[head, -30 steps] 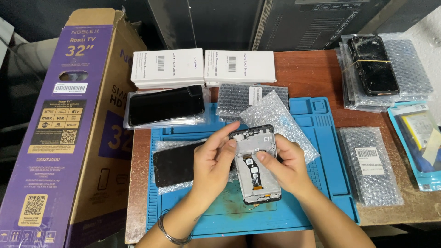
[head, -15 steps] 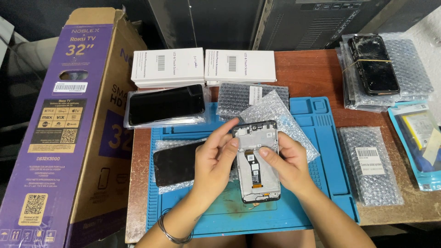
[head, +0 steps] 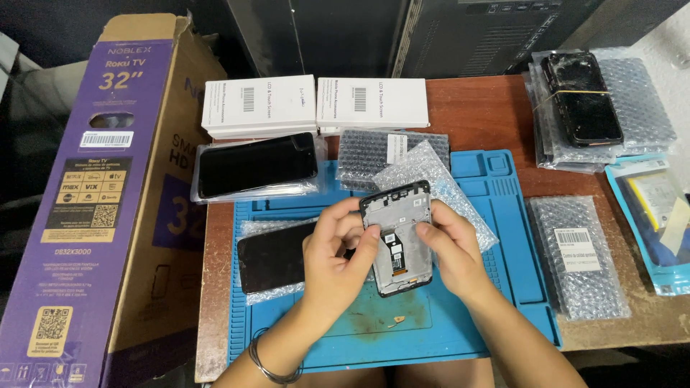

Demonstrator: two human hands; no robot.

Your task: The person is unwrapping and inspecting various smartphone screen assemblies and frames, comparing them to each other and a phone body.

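Black rectangular phone screen frame (head: 399, 237), back side up, gripped above blue silicone work mat (head: 503, 237): left hand (head: 338, 255) fingers on left edge, right hand (head: 449, 251) fingers on right edge. Two white labelled boxes (head: 316, 104) behind mat; purple cardboard carton (head: 79, 201) at left of surface.

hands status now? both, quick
Left hand: closed on the left edge of the phone frame.
Right hand: closed on the frame's right edge, thumb on its inner face.

Bare blue mat (head: 460, 338) near the body; bubble-wrap packets (head: 431, 172) and white boxes (head: 316, 106) crowding beyond.
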